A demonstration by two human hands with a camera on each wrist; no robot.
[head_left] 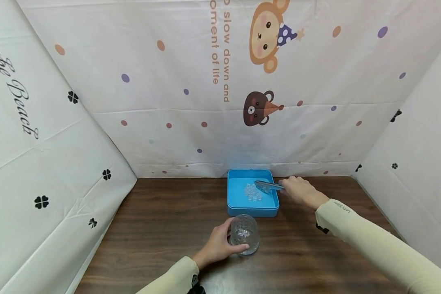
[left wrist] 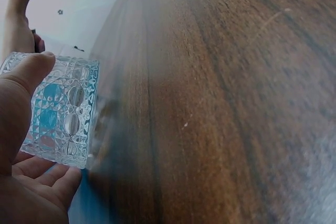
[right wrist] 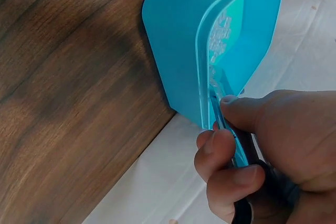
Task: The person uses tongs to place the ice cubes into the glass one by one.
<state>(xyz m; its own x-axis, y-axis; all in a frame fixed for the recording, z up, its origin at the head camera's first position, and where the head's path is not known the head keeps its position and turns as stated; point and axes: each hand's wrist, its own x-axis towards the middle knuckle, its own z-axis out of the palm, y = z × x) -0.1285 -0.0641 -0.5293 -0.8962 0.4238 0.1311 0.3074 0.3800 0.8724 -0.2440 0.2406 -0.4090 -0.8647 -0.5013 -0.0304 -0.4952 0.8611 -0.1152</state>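
Clear ice-like pieces (head_left: 251, 192) are piled in the blue tray (head_left: 253, 212), at the left end of the tongs (head_left: 273, 185), laid left-to-right and gripped by the closer right hand (head_left: 299, 191). The cut-glass tumbler (head_left: 244, 237), nearer than the tray, is clasped by the left hand (head_left: 219, 244).

Head view: bright, diffuse light; pale glare lies on the tabletop (head_left: 235, 281) at bottom centre. Left wrist view: haze blurs the tabletop beside the glass (left wrist: 65, 111). Right wrist view is dimmer, soft shadow falling beside the blue box (right wrist: 170, 40).

Pale yellow sleeves (head_left: 371, 241) – small lettering (head_left: 342, 207), black wrist-pieces (head_left: 196, 287).
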